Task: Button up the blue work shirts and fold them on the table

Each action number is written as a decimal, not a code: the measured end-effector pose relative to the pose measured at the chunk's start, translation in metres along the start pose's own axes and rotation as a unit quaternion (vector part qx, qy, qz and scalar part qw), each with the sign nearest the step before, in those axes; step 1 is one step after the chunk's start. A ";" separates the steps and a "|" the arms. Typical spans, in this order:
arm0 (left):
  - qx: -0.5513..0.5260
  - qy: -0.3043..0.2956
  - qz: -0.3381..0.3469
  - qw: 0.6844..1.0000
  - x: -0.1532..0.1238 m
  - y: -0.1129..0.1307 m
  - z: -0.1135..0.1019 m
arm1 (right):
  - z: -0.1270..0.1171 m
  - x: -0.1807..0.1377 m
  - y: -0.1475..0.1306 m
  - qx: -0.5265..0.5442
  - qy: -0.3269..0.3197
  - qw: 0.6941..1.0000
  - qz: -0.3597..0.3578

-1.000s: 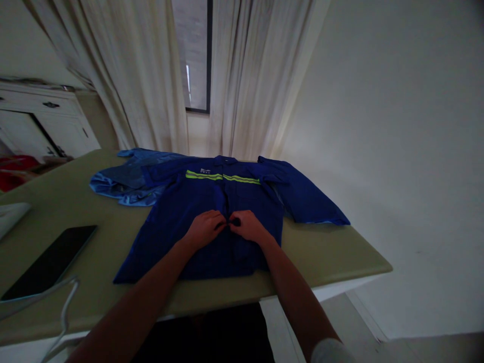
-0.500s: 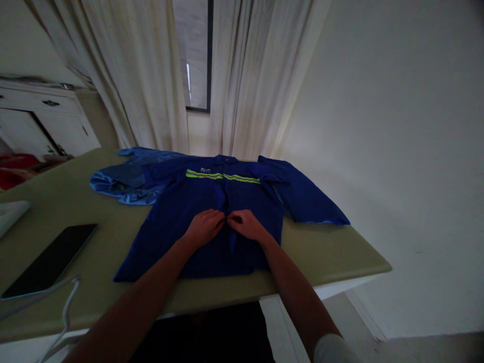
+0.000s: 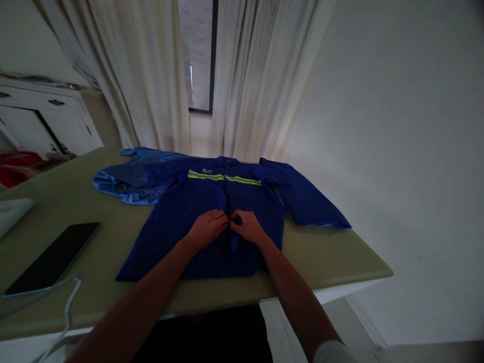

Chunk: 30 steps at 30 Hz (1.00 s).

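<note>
A dark blue work jacket [image 3: 181, 222] with a yellow-green reflective stripe [image 3: 224, 177] lies flat, front up, on the olive-green table [image 3: 333, 257]. Both of my hands meet at the jacket's centre front opening. My left hand [image 3: 206, 228] has its fingers curled and pinches the left edge of the opening. My right hand [image 3: 247, 226] is curled the same way on the right edge, fingertips touching those of the left. What the fingertips pinch there is too small to make out. The jacket's right sleeve [image 3: 308, 204] stretches toward the table's right edge.
A lighter blue garment [image 3: 121, 181] lies behind the jacket at the left. A dark tablet [image 3: 53, 258] rests at the table's left, with a white cable [image 3: 68, 312] near the front edge. White curtains [image 3: 249, 75], a window and a white cabinet [image 3: 41, 121] stand behind.
Both hands stay pinched together at the jacket's centre front, shifting only slightly. The camera has drifted a little to the left.
</note>
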State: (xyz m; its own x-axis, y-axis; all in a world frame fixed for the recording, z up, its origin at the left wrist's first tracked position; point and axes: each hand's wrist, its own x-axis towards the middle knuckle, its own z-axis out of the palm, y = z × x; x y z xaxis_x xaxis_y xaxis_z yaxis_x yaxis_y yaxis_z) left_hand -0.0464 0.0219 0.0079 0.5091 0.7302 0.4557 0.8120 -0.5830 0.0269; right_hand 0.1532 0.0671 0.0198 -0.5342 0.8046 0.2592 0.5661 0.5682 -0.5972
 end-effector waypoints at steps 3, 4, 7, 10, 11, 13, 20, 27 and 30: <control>-0.031 -0.011 -0.028 0.999 0.000 0.000 -0.001 | 0.000 0.000 -0.001 0.002 0.003 1.000 -0.007; -0.038 -0.017 -0.036 0.998 -0.001 0.000 -0.002 | -0.001 0.000 -0.001 0.005 -0.003 1.000 -0.010; -0.044 -0.038 -0.052 0.997 -0.001 0.001 -0.003 | -0.003 -0.001 0.000 0.019 -0.021 0.999 -0.024; -0.037 -0.061 -0.063 0.995 0.000 0.003 -0.002 | -0.004 -0.001 0.002 0.043 -0.027 0.998 -0.038; -0.035 -0.068 -0.069 0.995 0.000 0.003 -0.002 | -0.004 -0.001 0.003 0.051 -0.029 0.997 -0.039; -0.032 -0.080 -0.084 0.993 0.000 0.004 -0.001 | -0.004 0.000 0.005 0.074 -0.040 0.996 -0.027; -0.067 -0.091 -0.113 0.987 0.000 0.003 0.000 | -0.005 0.000 0.010 0.176 -0.096 0.977 0.065; -0.168 -0.043 -0.108 0.979 0.000 -0.001 0.004 | -0.001 0.001 0.014 0.147 -0.079 0.985 0.053; -0.207 -0.025 -0.104 0.972 0.000 -0.003 0.004 | 0.000 0.002 0.014 0.107 -0.069 0.991 0.038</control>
State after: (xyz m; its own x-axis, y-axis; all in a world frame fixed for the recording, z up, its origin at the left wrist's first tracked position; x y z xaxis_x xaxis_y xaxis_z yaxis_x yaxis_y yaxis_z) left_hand -0.0481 0.0252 0.0037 0.3681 0.8579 0.3586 0.7191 -0.5071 0.4750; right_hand 0.1598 0.0766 0.0124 -0.5847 0.8037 0.1105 0.4692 0.4461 -0.7621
